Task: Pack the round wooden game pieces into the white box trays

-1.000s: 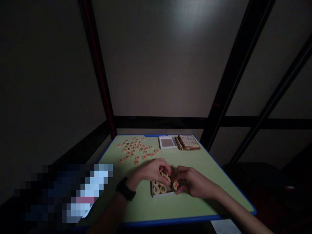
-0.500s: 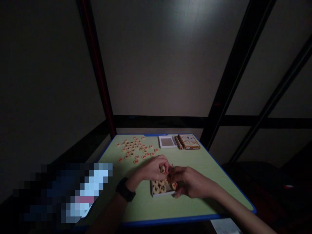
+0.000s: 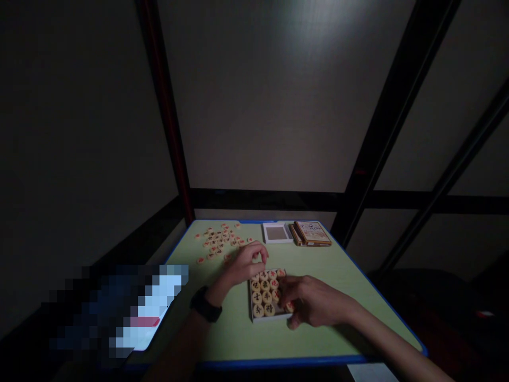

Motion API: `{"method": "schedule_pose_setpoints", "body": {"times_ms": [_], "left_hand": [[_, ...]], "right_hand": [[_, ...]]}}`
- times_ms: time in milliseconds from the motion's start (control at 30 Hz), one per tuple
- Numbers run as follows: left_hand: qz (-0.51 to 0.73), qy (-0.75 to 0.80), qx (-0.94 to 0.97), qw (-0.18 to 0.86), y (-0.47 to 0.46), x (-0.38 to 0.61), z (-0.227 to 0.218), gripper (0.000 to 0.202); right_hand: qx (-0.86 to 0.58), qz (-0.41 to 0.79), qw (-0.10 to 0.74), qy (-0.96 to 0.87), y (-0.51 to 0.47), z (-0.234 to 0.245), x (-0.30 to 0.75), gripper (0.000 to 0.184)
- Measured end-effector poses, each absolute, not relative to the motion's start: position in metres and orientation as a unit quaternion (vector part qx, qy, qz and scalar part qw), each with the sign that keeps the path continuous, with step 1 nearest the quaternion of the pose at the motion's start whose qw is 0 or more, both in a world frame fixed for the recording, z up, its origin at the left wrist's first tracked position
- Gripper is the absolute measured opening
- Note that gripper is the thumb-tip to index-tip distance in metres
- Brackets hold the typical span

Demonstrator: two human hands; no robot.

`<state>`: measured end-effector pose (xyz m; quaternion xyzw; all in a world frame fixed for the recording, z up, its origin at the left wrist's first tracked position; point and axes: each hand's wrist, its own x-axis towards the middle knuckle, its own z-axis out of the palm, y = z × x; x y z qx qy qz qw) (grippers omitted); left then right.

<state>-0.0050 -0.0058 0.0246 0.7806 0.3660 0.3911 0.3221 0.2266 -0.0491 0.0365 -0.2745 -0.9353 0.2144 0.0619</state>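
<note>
Right grip (image 3: pixel 314 307) pinching disc (image 3: pixel 290 306) at tray (image 3: pixel 251 305) edge; rows of discs (image 3: pixel 265 291) inside; left grip (image 3: pixel 247 261) unclear.

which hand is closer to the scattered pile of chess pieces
Left. The left hand is just beside the near edge of the scattered chess pieces; the right hand is farther off, at the right side of the tray.

The left hand (image 3: pixel 247 262) is curling its fingers just behind a small tray (image 3: pixel 271 319) filled with round pieces (image 3: pixel 265 296) — the right hand (image 3: pixel 314 306) is touching the tray's right side. Loose pieces (image 3: pixel 218 241) are lying farther back on the green table (image 3: pixel 238 334).
</note>
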Motion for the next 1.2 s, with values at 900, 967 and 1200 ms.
{"method": "schedule_pose_setpoints", "body": {"times_ms": [900, 967, 1200], "left_hand": [[0.034, 0.644, 0.764, 0.036, 0.016, -0.071, 0.023, 0.024], [0.022, 0.654, 0.756, 0.035, 0.017, -0.068, 0.023, 0.025], [0.032, 0.652, 0.758, 0.01, 0.017, -0.062, 0.024, 0.022]], "right_hand": [[-0.296, 0.423, 0.198, -0.833, 0.021, 0.029, 0.236, 0.041], [-0.303, 0.43, 0.216, -0.823, 0.026, 0.02, 0.239, 0.046], [-0.35, 0.414, 0.287, -0.789, 0.03, 0.009, 0.239, 0.052]]}}
